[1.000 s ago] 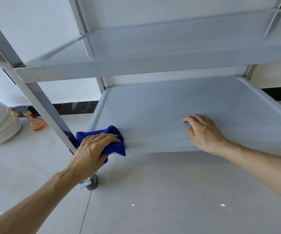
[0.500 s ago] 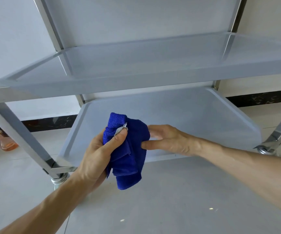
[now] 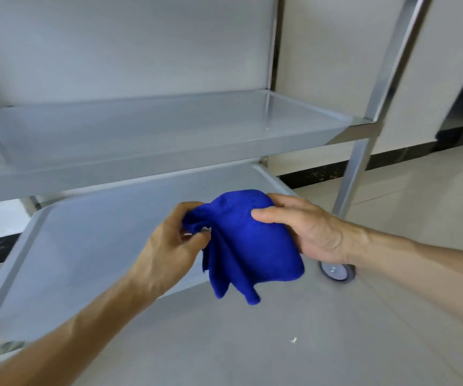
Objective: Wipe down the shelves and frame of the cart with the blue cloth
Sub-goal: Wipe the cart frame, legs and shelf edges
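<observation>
The blue cloth (image 3: 244, 246) hangs in the air in front of the cart, held by both hands. My left hand (image 3: 169, 246) pinches its left edge near a small white tag. My right hand (image 3: 305, 229) grips the bunched top from the right, thumb across the front. Behind them is the grey bottom shelf (image 3: 85, 246) of the cart. Above it runs the middle shelf (image 3: 155, 135). A steel frame post (image 3: 363, 140) stands at the right, ending in a caster wheel (image 3: 337, 271).
The cart stands on a pale tiled floor (image 3: 391, 218) against a light wall with a dark skirting strip (image 3: 313, 174). A second steel post (image 3: 273, 43) rises at the cart's back right corner.
The cloth left the bottom shelf's front left corner and was lifted. My right hand came off the shelf and took hold of the cloth. The view swung right toward the cart's right post.
</observation>
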Motion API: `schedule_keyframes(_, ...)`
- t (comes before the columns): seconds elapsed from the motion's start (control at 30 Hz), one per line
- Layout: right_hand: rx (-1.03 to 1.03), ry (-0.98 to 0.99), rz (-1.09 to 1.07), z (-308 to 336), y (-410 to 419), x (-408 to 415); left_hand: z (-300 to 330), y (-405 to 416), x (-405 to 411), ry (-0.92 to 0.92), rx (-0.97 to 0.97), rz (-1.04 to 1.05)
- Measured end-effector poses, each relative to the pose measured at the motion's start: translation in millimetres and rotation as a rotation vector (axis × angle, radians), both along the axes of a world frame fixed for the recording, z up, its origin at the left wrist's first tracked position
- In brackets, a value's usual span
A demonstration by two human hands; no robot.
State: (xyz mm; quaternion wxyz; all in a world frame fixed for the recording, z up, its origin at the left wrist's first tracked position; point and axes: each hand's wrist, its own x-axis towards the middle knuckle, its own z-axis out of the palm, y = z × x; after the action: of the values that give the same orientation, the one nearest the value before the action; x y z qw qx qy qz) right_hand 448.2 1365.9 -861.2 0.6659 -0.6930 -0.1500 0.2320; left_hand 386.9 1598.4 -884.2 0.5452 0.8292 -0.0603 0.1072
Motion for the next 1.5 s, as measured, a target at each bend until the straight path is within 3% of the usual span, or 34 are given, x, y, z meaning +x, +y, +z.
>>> schedule_keyframes(0.1, -0.036, -0.026, -0.144, 18.3, -49.9, -3.0, 17.1, -41.5, 14.8, -0.157, 0.330, -0.084)
schedule_keyframes(0.27, -0.170, -0.108, -0.400, 43.6, -113.5, -2.3, 56.3, -99.8, 30.5, -0.391, 0.558, -0.250)
schedule_keyframes(0.4, -0.253, -0.164, -0.521, 49.7, -151.4, -10.3, 94.6, -135.4, 52.6, -0.695, 0.757, -0.132)
schedule_keyframes(0.47, -0.263, -0.197, -0.580, 48.8, -163.6, -12.5, 104.0, -146.2, 72.2, -0.673, 0.886, -0.017)
schedule_keyframes(0.57, -0.256, -0.245, -0.656, 50.7, -186.8, -15.0, 96.4, -161.9, 89.7, -0.492, 1.038, 0.081)
schedule_keyframes(0.63, -0.264, -0.276, -0.712, 56.7, -198.7, -12.7, 89.1, -165.4, 90.2, -0.499, 1.093, 0.126)
schedule_keyframes(1.0, -0.056, -0.401, -0.824, 98.3, -208.7, 17.2, 96.3, -158.4, 46.9, -0.518, 1.023, 0.194)
schedule_keyframes(1.2, 0.080, -0.368, -0.755, 93.0, -205.7, 12.9, 105.6, -154.9, 4.2, -0.442, 0.918, 0.197)
schedule_keyframes(1.37, 0.099, -0.331, -0.670, 82.7, -205.2, 7.6, 125.1, -160.5, -26.7, -0.334, 0.839, 0.354)
schedule_keyframes(1.5, 0.130, -0.322, -0.619, 81.5, -201.5, 4.4, 149.0, -172.7, -36.4, -0.322, 0.612, 0.390)
